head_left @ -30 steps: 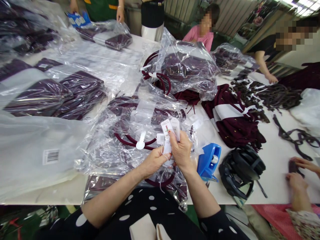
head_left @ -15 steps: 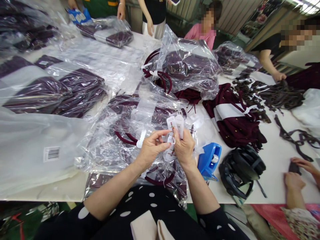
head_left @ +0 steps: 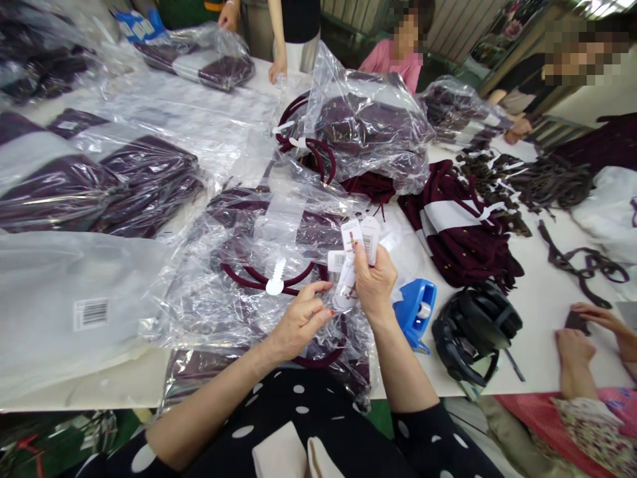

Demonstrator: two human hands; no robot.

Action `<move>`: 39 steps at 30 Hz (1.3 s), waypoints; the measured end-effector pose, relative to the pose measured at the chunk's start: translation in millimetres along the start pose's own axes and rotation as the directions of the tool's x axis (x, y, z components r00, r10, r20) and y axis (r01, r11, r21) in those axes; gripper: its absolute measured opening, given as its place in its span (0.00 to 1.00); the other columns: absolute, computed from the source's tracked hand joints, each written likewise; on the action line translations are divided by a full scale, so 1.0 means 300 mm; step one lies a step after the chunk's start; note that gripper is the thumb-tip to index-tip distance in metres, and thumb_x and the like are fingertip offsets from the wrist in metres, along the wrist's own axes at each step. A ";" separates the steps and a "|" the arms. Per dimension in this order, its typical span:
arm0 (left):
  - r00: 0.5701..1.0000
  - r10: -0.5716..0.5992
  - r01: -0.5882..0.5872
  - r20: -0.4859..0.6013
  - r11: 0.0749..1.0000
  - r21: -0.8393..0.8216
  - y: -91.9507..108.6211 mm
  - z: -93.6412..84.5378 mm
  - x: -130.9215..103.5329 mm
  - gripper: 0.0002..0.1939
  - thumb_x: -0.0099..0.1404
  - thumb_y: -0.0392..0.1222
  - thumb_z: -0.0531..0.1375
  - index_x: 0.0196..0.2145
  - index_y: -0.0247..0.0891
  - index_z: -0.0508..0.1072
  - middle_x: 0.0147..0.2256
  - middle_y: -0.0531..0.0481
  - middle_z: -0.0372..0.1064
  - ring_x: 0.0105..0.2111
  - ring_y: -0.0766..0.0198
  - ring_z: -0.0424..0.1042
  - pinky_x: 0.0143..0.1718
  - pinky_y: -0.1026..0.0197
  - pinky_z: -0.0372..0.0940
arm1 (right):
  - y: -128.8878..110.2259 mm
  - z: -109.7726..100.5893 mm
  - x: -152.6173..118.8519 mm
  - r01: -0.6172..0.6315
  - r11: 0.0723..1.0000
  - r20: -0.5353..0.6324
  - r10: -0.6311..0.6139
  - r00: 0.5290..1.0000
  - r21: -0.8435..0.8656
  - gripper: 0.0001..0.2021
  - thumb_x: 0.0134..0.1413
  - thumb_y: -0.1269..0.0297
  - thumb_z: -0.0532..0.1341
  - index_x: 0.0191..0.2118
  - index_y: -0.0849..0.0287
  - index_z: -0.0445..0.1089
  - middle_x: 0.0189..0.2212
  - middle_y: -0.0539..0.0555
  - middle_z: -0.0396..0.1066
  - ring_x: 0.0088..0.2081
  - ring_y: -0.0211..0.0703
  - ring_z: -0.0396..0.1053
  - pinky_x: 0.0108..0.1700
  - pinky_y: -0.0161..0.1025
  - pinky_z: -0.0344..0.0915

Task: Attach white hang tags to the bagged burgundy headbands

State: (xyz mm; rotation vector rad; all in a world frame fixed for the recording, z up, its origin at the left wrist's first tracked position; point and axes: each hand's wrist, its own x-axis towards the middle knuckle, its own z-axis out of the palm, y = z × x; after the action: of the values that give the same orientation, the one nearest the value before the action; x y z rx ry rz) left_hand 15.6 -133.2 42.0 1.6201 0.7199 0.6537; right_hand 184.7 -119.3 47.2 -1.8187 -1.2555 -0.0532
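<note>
The right hand (head_left: 374, 282) pinches white paper tags (head_left: 361, 238) up high to see them; the left hand (head_left: 301, 320) curls loosely, holding nothing.

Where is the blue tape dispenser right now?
The blue tape dispenser sits on the white table, just right of the right hand, beside the black headset.

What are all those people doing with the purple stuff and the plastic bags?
A person in a dotted top holds a small bunch of white paper tags up in the right hand. The left hand is beside it, fingers pinched near the lowest tag. Under both hands lies a clear plastic bag of dark purple clothes. A blue tape dispenser sits to the right. Other people's hands work around the white table.
</note>
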 end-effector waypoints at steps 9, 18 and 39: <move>0.992 -0.126 0.123 0.022 0.988 0.091 -0.037 0.036 -0.039 0.17 0.62 0.44 0.51 0.17 0.36 0.60 0.20 0.53 0.56 0.23 0.68 0.58 0.27 0.64 0.54 | -0.009 -0.011 0.057 0.015 1.000 -0.091 -0.014 0.996 0.008 0.12 0.56 0.58 0.54 0.34 0.60 0.69 0.25 0.50 0.66 0.27 0.37 0.63 0.32 0.36 0.60; 0.996 0.053 -0.017 -0.069 0.894 0.448 0.169 -0.103 -0.015 0.10 0.57 0.45 0.60 0.28 0.35 0.70 0.41 0.42 0.65 0.43 0.54 0.63 0.47 0.54 0.57 | -0.038 -0.028 0.044 0.074 0.997 -0.089 -0.072 0.993 0.009 0.10 0.56 0.60 0.55 0.35 0.60 0.70 0.26 0.50 0.68 0.29 0.37 0.65 0.32 0.36 0.61; 0.829 -0.434 0.524 0.352 0.385 -0.760 0.049 -0.044 0.045 0.22 0.60 0.53 0.57 0.39 0.28 0.69 0.26 0.44 0.67 0.19 0.67 0.66 0.14 0.69 0.58 | -0.063 -0.003 -0.027 -0.423 0.703 0.146 0.420 0.896 0.572 0.13 0.48 0.56 0.62 0.32 0.62 0.70 0.23 0.47 0.67 0.21 0.31 0.57 0.22 0.30 0.53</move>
State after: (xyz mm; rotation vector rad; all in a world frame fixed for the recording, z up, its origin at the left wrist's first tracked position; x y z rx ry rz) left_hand 16.1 -116.2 58.9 0.4615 0.6109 0.3651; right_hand 166.6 -124.1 55.9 -1.4906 -0.7006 0.5503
